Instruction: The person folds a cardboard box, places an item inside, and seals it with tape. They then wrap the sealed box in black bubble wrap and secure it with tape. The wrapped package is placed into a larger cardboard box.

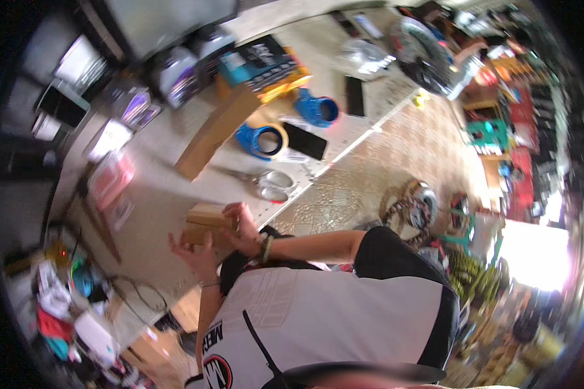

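Between my hands, over the table's near edge, is a small brown cardboard box [207, 217]. My right hand [243, 232] grips its right side, with the fingers bent over the edge. My left hand [200, 259] holds the box from its near left side, fingers curved around it and partly blurred. Just beyond lies a pair of scissors [274, 186] with pale handles. Farther up the table are two blue tape dispensers, one nearer [248, 141] and one farther [308, 107]. A long folded cardboard piece [217, 133] stands to their left.
Dark phones lie beside the dispensers [307, 141] and farther back [355, 96]. A printed carton [263, 65] and purple-labelled bottles [178, 74] stand at the back. A pink container [110, 178] is at the left. Cables [139, 292] hang near the left edge; a floor [396, 162] lies right.
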`<state>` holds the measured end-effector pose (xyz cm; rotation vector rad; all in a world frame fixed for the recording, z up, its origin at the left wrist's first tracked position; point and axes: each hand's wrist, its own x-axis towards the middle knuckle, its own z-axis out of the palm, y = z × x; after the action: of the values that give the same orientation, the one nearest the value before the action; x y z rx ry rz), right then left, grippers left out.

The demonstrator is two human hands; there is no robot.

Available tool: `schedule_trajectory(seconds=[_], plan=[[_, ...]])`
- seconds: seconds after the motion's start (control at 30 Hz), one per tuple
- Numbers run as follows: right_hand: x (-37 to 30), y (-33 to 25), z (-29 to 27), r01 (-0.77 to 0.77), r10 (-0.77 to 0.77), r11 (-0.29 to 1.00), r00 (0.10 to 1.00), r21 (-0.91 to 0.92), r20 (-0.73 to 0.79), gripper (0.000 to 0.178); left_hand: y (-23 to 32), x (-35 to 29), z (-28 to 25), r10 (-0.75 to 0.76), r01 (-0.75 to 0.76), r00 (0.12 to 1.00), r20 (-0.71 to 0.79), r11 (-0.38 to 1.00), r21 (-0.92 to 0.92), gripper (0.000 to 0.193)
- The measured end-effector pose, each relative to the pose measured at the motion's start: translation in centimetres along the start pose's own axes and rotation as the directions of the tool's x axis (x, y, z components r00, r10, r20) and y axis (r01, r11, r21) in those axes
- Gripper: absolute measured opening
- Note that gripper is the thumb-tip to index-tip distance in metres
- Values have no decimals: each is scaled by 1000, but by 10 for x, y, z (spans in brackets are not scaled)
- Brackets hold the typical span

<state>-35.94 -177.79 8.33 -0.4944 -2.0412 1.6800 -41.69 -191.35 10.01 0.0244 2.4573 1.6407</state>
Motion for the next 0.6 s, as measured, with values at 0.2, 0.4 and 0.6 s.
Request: schedule_trajectory(seconds=[0.2, 0.4, 0.6], plan=[[-26, -20, 3, 26, -11, 995, 989, -101, 149, 48, -4, 62, -8, 266, -232, 908, 325, 963, -139, 64], [46, -28, -46, 481, -231, 735, 840, -477, 491, 83, -31, 89, -17, 303, -222, 779, 549, 952, -211, 46], [108, -39, -23, 810, -338, 545, 451, -219, 826, 125, -23, 84, 5, 393, -532, 777, 491, 828, 178, 41]])
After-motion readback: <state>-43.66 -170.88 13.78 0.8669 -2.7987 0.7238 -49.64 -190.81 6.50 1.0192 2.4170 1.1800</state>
